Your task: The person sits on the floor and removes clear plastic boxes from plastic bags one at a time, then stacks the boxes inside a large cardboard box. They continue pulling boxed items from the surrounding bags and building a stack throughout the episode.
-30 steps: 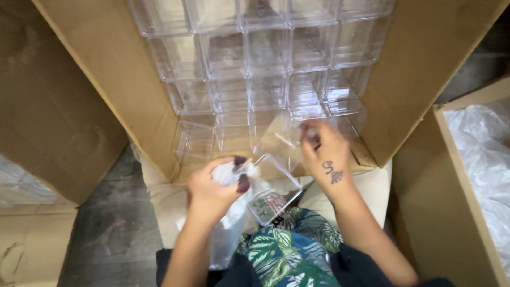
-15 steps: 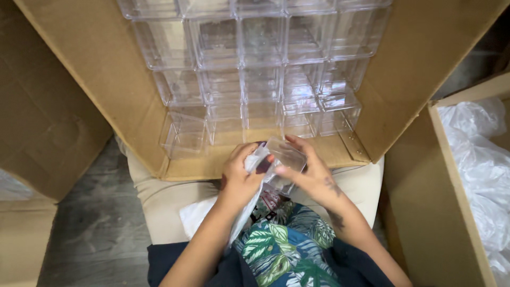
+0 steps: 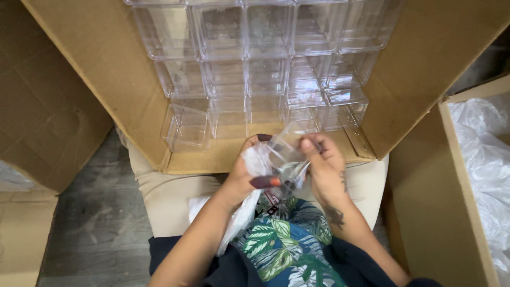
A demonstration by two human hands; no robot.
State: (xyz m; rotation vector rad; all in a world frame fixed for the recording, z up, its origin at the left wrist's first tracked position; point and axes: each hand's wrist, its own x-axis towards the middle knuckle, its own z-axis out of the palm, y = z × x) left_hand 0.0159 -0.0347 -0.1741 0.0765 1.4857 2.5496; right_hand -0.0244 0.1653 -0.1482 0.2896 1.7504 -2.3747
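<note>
Many clear boxes (image 3: 249, 69) sit in rows inside a big brown carton (image 3: 95, 69) that lies open at the far side. One clear box (image 3: 186, 127) stands a bit apart at the near left of the rows. A pale cushion (image 3: 170, 194) lies under the carton's near edge. On the right is another carton (image 3: 435, 202) with white plastic (image 3: 486, 159) in it. On the left is more brown cardboard (image 3: 37, 111), and grey floor (image 3: 90, 212) shows below it. A leafy green cloth (image 3: 281, 244) lies near, on the lap.

No labels can be seen on the cartons; they are plain brown.

Both hands meet in the middle, just in front of the carton's near edge. The left hand (image 3: 249, 170) is curled shut around a white bag (image 3: 247, 204) that hangs down from it. The right hand (image 3: 324, 165) pinches a small clear box (image 3: 284, 154) with bent fingers. The left thumb touches this box too, so the box sits between both hands.
</note>
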